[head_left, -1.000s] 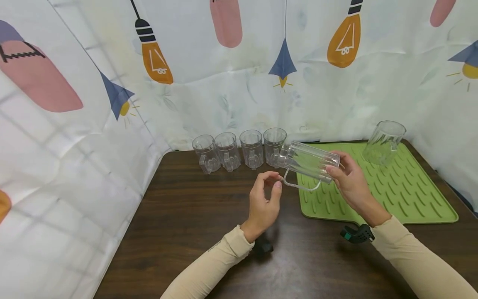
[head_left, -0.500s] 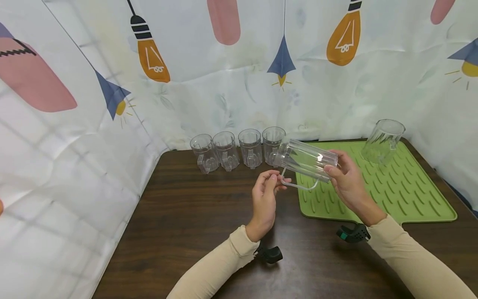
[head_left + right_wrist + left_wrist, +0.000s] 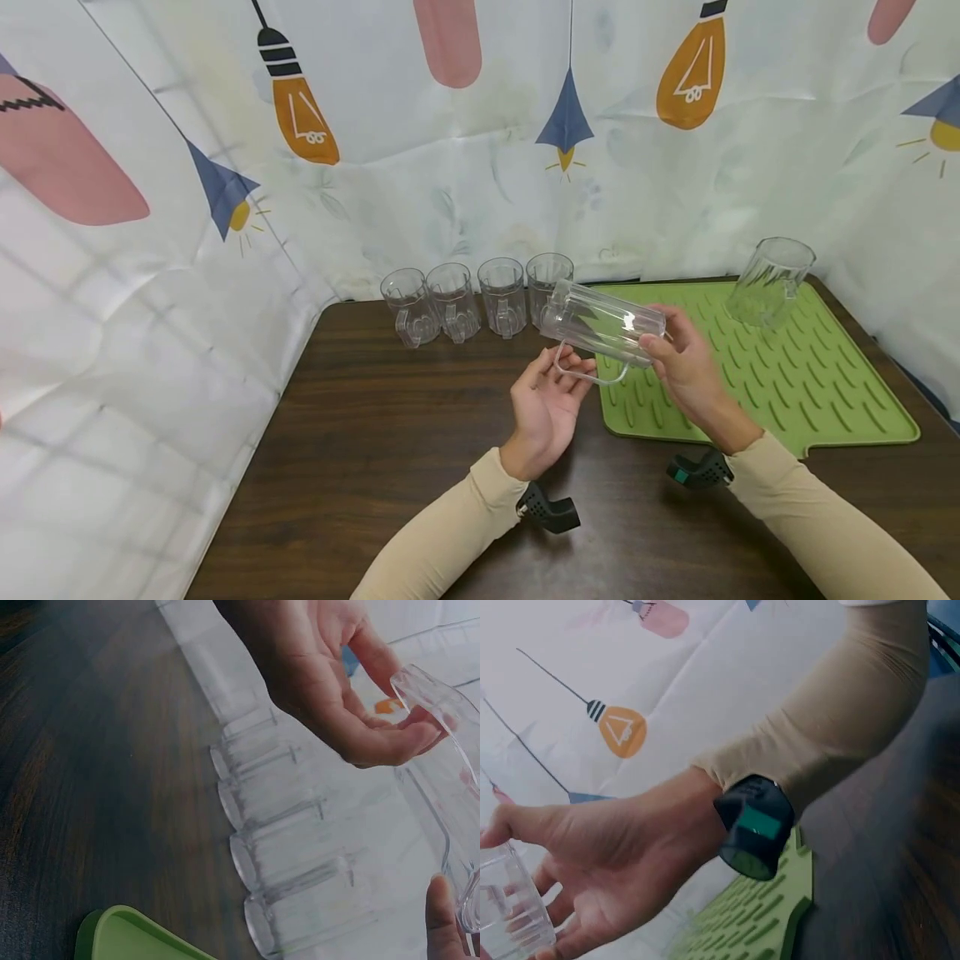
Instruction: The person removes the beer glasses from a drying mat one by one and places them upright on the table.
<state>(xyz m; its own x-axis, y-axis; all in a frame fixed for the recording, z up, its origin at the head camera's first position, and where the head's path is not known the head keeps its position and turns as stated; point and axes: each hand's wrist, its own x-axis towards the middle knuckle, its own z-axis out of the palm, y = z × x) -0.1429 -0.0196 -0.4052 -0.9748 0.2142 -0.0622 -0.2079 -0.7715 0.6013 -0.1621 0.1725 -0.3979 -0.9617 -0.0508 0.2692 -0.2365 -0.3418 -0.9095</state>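
Note:
In the head view my right hand (image 3: 690,367) holds a clear mug (image 3: 600,329) by its right end, thumb in front. The mug lies tipped nearly on its side in the air, handle (image 3: 592,379) downward. My left hand (image 3: 547,408) is palm up below it, thumb and fingers at the handle's left corner. The right wrist view shows the left hand (image 3: 322,690) with its thumb and curled fingers around the handle. In the left wrist view the right hand (image 3: 607,862) grips the end of the mug (image 3: 510,900).
Several clear mugs (image 3: 504,300) stand in a row at the back of the dark wooden table (image 3: 360,433). A green ribbed mat (image 3: 840,392) lies on the right, bearing another clear mug (image 3: 768,283) at its far end. A printed curtain (image 3: 450,192) closes off the back.
The left hand has turned from thumb-up to palm up and reached under the handle. The mug and right hand have shifted slightly to the left.

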